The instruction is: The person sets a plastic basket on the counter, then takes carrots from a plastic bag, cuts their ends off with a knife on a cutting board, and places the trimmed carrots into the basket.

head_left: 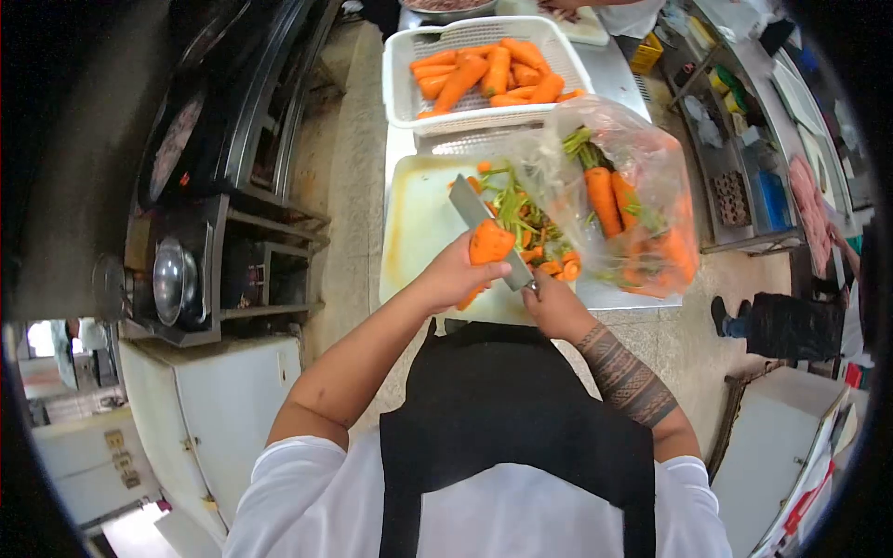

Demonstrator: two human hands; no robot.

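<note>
My left hand (458, 274) is closed around a carrot (491, 241), its thick end pointing up and its lower part showing below my fingers. A cleaver (473, 204) with a broad metal blade is gripped by its handle in my right hand (558, 305). The blade lies beside the carrot; whether it touches cannot be told. Both hands are over the near part of a white cutting board (416, 223). Green carrot tops (513, 206) and cut orange ends (561, 269) lie heaped along the board's right side.
A white plastic basket (398, 79) of carrots stands beyond the board. To the right, a clear plastic bag (665, 158) holds carrots with greens. Another person's arm (614, 3) works at the far end of the table. A metal bowl (174, 281) sits on the left shelf.
</note>
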